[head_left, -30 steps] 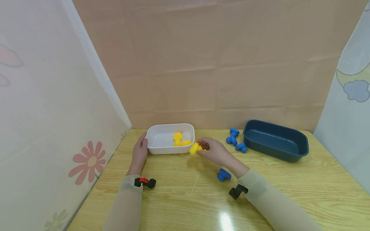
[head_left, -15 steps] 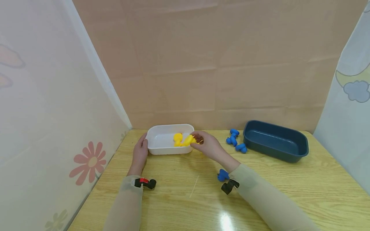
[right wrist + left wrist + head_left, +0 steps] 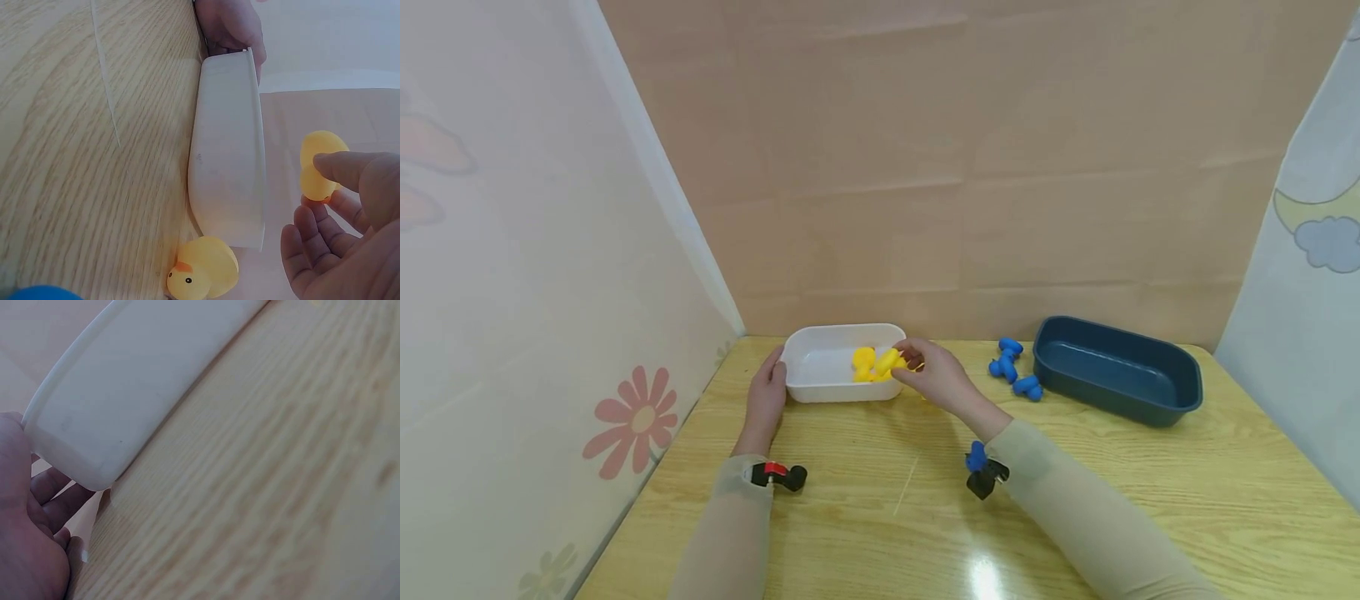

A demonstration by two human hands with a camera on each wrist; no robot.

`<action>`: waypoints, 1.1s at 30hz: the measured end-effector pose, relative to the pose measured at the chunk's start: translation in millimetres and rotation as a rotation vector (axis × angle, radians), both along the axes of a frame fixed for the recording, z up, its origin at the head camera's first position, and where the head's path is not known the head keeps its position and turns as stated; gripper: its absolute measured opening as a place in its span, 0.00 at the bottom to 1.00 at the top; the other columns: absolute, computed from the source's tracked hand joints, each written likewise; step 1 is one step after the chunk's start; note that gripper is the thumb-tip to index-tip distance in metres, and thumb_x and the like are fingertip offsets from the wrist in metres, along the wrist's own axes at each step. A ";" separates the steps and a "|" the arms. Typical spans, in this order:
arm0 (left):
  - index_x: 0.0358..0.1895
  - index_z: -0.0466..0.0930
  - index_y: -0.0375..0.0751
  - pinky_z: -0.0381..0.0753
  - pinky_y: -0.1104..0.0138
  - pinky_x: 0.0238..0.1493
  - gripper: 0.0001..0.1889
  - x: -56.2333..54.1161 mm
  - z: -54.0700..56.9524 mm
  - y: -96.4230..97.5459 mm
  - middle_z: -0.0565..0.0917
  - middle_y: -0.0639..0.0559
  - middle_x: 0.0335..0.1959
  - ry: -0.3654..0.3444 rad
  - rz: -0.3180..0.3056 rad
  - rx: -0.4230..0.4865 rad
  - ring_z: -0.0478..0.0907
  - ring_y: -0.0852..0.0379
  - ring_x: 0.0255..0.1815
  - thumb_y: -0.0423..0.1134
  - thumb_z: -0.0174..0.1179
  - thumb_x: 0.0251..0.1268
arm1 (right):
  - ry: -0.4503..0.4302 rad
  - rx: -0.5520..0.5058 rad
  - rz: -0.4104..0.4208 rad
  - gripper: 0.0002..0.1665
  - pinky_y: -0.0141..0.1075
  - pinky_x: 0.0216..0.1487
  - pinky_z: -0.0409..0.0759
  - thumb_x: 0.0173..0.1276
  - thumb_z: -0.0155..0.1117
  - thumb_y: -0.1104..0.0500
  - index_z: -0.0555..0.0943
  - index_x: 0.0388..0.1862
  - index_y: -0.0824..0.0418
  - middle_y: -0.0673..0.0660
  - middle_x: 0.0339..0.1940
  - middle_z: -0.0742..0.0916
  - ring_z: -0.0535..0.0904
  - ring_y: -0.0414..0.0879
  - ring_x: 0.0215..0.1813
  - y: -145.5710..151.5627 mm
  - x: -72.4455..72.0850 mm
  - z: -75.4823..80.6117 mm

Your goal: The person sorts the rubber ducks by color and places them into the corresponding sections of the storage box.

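Note:
A white plastic bin [image 3: 842, 393] stands on the table's left half with yellow rubber ducks [image 3: 863, 360] at its right end. My left hand [image 3: 765, 393] grips the bin's left end, thumb by the rim and fingers behind the end wall in the left wrist view. Between thumb and fingers, my right hand [image 3: 937, 379] pinches another yellow rubber duck [image 3: 320, 165], held above rim height over the bin's right end. One more yellow duck [image 3: 209, 269] lies on the wood beside that end, mostly hidden behind the right hand in the head view.
A dark blue bin [image 3: 1112, 402] sits at the back right. Several blue duck-shaped toys [image 3: 1027, 387] lie to its left. A single blue toy [image 3: 976, 456] is nearer, partly covered by the right wrist camera. A beige sheet [image 3: 880, 167] hangs behind the table [image 3: 850, 517].
My right hand has carried its yellow duck from beside the white bin's front right corner leftward and up over its right end. My left hand has kept its grip on the bin.

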State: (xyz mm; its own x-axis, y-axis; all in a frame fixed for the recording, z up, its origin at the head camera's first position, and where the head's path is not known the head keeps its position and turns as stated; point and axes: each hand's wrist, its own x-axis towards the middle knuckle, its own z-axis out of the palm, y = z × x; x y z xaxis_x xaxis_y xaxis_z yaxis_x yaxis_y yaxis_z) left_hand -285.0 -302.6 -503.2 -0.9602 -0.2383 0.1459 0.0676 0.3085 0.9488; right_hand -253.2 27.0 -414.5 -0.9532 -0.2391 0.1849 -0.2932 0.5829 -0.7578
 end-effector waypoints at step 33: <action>0.88 0.65 0.49 0.55 0.47 0.88 0.29 1.1 2.5 0.2 0.66 0.45 0.87 0.002 -0.010 -0.016 0.57 0.44 0.89 0.50 0.42 0.93 | -0.001 0.094 0.008 0.26 0.46 0.56 0.86 0.77 0.78 0.54 0.84 0.70 0.58 0.54 0.53 0.89 0.83 0.51 0.54 -10.8 -17.8 -11.8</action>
